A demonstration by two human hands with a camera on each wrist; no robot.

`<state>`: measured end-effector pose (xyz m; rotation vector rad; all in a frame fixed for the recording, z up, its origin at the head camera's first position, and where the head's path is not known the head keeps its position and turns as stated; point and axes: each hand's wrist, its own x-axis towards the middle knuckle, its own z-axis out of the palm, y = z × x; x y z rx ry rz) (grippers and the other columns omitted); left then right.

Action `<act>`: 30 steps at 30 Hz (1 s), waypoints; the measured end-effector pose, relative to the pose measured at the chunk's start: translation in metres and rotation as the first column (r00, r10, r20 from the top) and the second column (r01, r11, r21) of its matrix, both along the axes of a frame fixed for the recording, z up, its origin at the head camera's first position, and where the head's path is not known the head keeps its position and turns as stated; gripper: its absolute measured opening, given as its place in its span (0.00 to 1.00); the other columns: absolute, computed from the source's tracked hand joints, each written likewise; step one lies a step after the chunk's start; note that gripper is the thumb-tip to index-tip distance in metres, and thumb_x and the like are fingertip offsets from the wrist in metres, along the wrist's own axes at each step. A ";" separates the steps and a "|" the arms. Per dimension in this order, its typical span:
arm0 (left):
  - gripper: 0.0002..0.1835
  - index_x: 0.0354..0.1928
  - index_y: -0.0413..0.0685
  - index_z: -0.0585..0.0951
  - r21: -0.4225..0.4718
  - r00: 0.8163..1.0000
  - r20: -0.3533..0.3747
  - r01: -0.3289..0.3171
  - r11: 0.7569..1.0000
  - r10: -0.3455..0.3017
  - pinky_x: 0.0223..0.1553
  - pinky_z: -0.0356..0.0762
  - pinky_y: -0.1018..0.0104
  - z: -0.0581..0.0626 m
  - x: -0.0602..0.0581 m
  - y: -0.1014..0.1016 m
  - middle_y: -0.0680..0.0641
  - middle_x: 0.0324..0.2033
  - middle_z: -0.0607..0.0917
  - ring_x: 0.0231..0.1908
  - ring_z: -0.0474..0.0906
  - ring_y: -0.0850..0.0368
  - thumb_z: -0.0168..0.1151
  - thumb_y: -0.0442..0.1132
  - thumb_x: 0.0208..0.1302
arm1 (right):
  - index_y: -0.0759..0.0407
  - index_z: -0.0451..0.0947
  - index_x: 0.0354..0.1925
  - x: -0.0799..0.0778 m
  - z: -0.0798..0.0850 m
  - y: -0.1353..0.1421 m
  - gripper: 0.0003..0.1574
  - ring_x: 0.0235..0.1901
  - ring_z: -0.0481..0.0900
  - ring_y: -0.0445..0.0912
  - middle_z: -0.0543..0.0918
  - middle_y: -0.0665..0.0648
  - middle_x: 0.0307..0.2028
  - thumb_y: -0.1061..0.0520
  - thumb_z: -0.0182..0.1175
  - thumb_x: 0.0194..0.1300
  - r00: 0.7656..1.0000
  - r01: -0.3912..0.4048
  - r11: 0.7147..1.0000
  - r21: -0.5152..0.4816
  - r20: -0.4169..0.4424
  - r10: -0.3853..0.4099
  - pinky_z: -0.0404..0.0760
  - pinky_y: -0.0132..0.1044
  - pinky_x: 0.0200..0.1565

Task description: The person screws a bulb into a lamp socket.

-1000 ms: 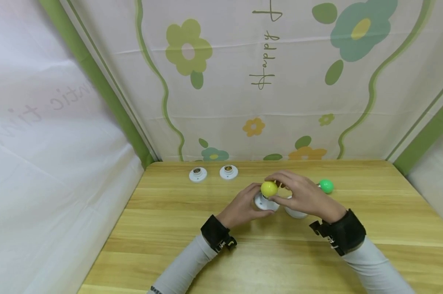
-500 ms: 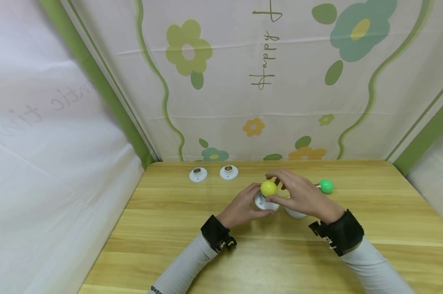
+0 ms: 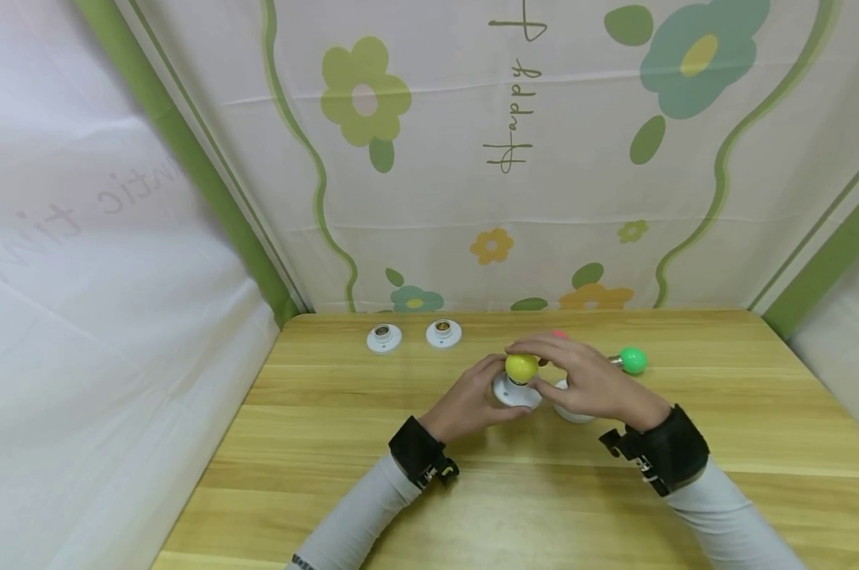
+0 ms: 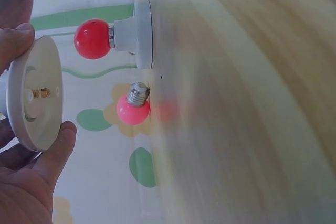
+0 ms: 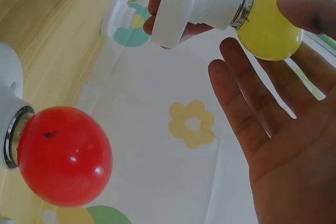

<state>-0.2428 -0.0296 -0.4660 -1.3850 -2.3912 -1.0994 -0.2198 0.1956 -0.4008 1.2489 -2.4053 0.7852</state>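
Note:
My left hand grips the rim of a white lamp holder and keeps it raised off the table. In the left wrist view the holder's underside faces the camera, with brass contacts showing. A yellow light bulb sits in the holder's socket, a strip of its metal base still visible. My right hand holds this bulb between thumb and fingers. In the right wrist view the thumb lies against the yellow glass, while the two outer fingers extend away from it.
A red bulb stands in another white holder, partly under my right hand. Behind it lies a loose pink bulb. To the right is a green bulb. Two bulbless holders, left and right, stand near the back edge.
My right hand's fingers have shifted around the yellow bulb, first drawing back slightly, then reaching over its top. The left hand and the lamp holder have stayed in place.

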 end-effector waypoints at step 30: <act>0.35 0.65 0.50 0.69 -0.004 1.000 0.023 -0.008 1.000 0.009 0.56 0.71 0.75 0.001 0.002 0.000 0.52 0.60 0.72 0.57 0.69 0.64 0.67 0.53 0.59 | 0.45 0.66 0.64 0.001 -0.001 -0.003 0.44 0.43 0.74 0.37 0.74 0.45 0.56 0.29 0.63 0.56 0.980 0.184 0.981 0.066 0.059 -0.188 0.81 0.38 0.39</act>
